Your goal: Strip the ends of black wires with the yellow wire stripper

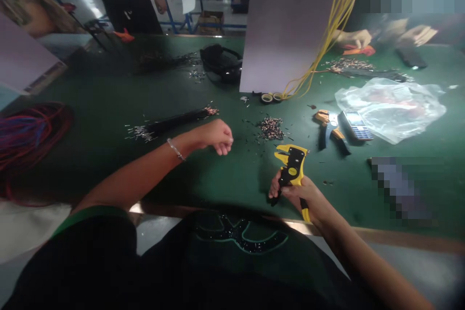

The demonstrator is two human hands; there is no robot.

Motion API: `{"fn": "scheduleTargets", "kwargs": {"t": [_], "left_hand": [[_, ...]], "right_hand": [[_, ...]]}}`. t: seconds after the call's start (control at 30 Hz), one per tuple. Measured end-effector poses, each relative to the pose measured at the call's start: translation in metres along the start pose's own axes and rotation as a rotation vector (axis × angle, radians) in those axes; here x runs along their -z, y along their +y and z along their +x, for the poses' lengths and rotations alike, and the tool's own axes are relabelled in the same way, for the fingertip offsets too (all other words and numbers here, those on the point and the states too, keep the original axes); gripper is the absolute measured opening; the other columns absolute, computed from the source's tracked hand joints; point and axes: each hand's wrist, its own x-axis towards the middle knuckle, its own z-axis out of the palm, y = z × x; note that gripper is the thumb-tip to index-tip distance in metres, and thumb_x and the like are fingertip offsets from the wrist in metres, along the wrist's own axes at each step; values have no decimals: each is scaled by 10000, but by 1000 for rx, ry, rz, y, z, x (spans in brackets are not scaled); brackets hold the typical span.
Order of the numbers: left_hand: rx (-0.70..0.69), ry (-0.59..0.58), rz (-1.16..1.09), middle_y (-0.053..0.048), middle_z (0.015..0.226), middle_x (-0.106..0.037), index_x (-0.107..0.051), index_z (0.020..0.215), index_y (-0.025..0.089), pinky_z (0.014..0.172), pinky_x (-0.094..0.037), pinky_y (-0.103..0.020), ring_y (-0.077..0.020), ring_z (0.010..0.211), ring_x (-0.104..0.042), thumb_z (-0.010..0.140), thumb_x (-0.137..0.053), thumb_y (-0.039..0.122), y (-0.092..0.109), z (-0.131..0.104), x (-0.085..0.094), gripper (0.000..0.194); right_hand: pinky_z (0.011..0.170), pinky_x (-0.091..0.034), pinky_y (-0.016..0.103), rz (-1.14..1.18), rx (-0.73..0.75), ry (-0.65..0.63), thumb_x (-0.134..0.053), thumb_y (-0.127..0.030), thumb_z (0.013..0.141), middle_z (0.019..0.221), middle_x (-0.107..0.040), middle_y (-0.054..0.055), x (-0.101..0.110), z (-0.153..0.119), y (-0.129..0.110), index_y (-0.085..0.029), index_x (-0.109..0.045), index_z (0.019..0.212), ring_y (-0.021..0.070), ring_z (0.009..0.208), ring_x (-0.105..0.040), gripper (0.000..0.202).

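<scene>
My right hand point(296, 193) is wrapped around the handles of a yellow and black wire stripper point(293, 162), whose jaws point up and to the left. With its fingers curled together, my left hand point(218, 136) hovers over the table; whatever it may pinch is too small to make out. Just behind that hand lies a bundle of black wires point(170, 123), copper showing at its right end and pale tips at its left. A pile of short black and copper offcuts point(271, 128) sits beyond the stripper.
An orange and black wire stripper point(331, 131), a keypad phone point(358, 125) and a clear plastic bag point(395, 106) lie to the right. Yellow wires point(332, 34) hang by a grey panel point(286, 24), near tape rolls point(267, 99). Red and blue wires point(27, 131) lie left. A co-worker's hands point(358, 38) appear far right.
</scene>
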Motion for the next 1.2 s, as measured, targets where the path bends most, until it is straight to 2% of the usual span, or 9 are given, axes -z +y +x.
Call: {"fn": "scheduleTargets", "kwargs": {"t": [0.1, 0.2, 0.33, 0.43, 0.57, 0.7, 0.87, 0.97, 1.2], "left_hand": [[123, -86, 29, -75, 616, -695, -628, 639, 105, 508, -524, -264, -167, 552, -676, 684, -640, 224, -24, -16, 2, 128], [114, -81, -44, -65, 618, -700, -625, 666, 110, 508, -512, -244, -148, 549, -669, 687, -633, 216, -35, -14, -14, 108], [17, 173, -10, -36, 554, -652, -618, 673, 109, 432, -413, -203, -92, 445, -580, 720, -600, 192, -24, -1, -30, 97], [-95, 272, 41, -19, 553, -636, -655, 729, 104, 403, -328, -194, -53, 390, -482, 748, -595, 214, -11, 0, -30, 127], [-188, 366, 94, -14, 568, -642, -690, 784, 108, 440, -350, -201, -44, 390, -444, 776, -593, 263, -6, -11, -27, 184], [-204, 385, 181, -4, 584, -646, -712, 826, 121, 468, -366, -211, -58, 405, -457, 799, -560, 292, -4, -22, -31, 230], [-287, 413, 298, 8, 557, -634, -716, 734, 140, 542, -379, -213, -80, 497, -497, 805, -521, 242, 2, -32, -41, 232], [-309, 397, 295, 13, 565, -631, -719, 758, 140, 557, -383, -209, -86, 533, -515, 806, -522, 228, 1, -34, -45, 221], [-360, 364, 295, 22, 551, -588, -699, 716, 143, 551, -375, -205, -75, 528, -481, 815, -514, 204, -11, -33, -47, 219]], "right_hand": [[689, -511, 405, 22, -11, -35, -712, -156, 654, 740, -632, 27, -1, 3, 8, -175, -624, 896, 203, 666, -600, 258], [698, -514, 410, 37, -29, -72, -706, -154, 655, 739, -632, 25, -8, 6, 10, -174, -627, 898, 203, 664, -602, 257], [711, -514, 417, 26, -60, -85, -708, -155, 648, 743, -627, 19, -19, 10, 5, -178, -618, 901, 201, 669, -595, 270], [714, -513, 414, 18, -54, -82, -707, -154, 653, 750, -628, 21, -22, 12, -1, -177, -615, 898, 198, 674, -594, 263], [726, -510, 411, -2, -25, -59, -714, -168, 660, 752, -630, 21, -22, 18, -7, -176, -615, 889, 197, 687, -598, 249], [716, -512, 401, -6, 48, -9, -753, -176, 642, 766, -641, 17, -26, 33, -13, -182, -613, 865, 187, 675, -601, 264], [745, -524, 424, -11, 145, 30, -770, -203, 669, 781, -642, 14, -37, 62, -23, -189, -619, 885, 183, 670, -612, 264], [745, -534, 437, -15, 205, 53, -778, -216, 674, 763, -624, 2, -43, 77, -25, -193, -620, 876, 180, 651, -617, 257], [734, -540, 430, -109, 233, 100, -798, -234, 637, 732, -607, -15, -49, 87, -21, -199, -603, 858, 178, 634, -619, 297]]}}
